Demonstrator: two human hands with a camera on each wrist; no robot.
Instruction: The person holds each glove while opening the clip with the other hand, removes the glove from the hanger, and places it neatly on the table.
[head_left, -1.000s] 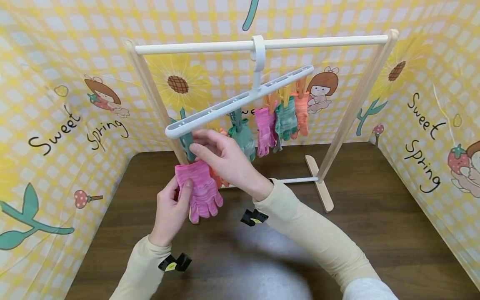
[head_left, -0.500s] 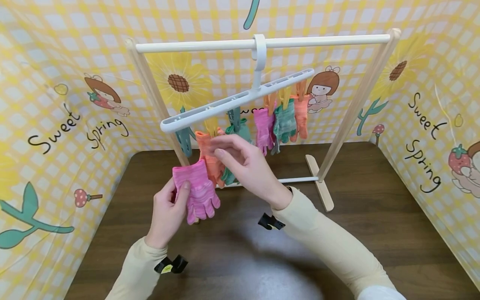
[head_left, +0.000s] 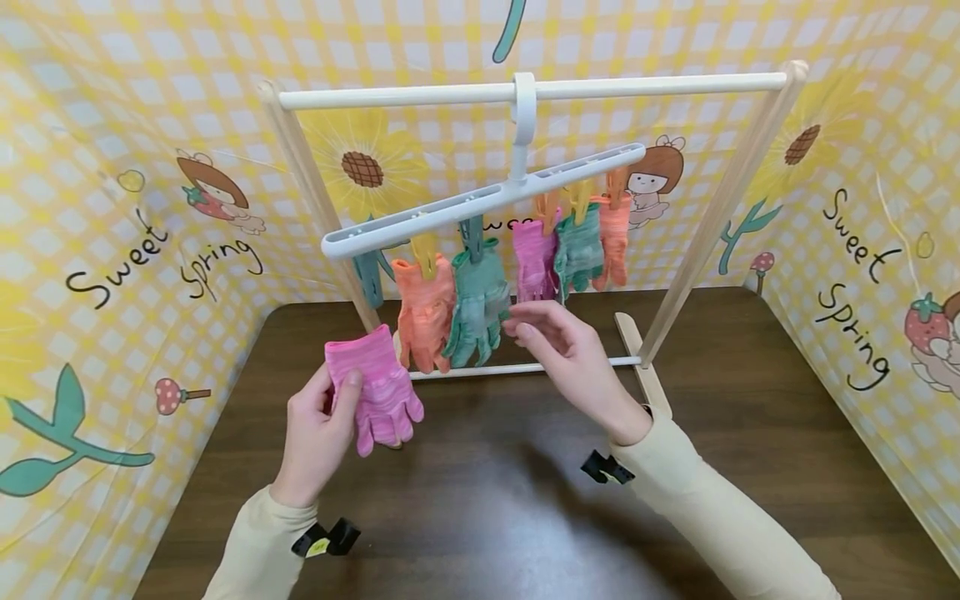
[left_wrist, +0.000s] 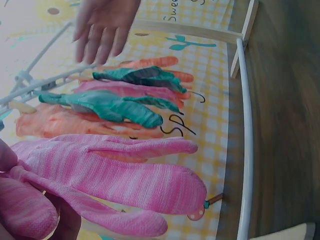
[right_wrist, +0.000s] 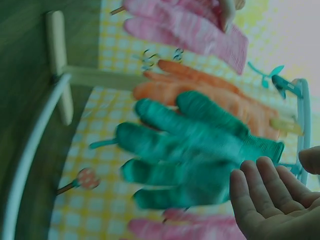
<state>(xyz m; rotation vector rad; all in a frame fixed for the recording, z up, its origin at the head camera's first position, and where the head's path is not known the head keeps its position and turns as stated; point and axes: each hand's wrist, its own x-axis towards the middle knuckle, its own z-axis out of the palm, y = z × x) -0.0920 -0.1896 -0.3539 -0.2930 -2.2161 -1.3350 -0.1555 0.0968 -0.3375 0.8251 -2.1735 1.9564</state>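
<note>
My left hand [head_left: 318, 433] pinches a small pink knit glove [head_left: 378, 387] near its cuff, thumb in front, to the left of the hanger [head_left: 442, 208]. My right hand [head_left: 573, 354] holds nothing; its fingers are loosely bent close to a green glove [head_left: 480, 300] clipped on the hanger. Left of that, an orange glove [head_left: 426, 304] hangs from a yellow clothespin [head_left: 425, 254]. At the hanger's left end, a teal clothespin [head_left: 367, 279] hangs with nothing in it. In the left wrist view the pink glove [left_wrist: 125, 175] fills the foreground.
The white hanger hooks over the rail [head_left: 645, 86] of a wooden rack and slopes up to the right. On its right half hang another pink glove [head_left: 535, 258], a green one [head_left: 579, 250] and an orange one [head_left: 615, 237]. Below lies a dark wooden table [head_left: 480, 500].
My right hand has left the teal clothespin and moved right, past the orange glove. My left hand, still holding the pink glove, has drawn slightly left and down, away from the hanger.
</note>
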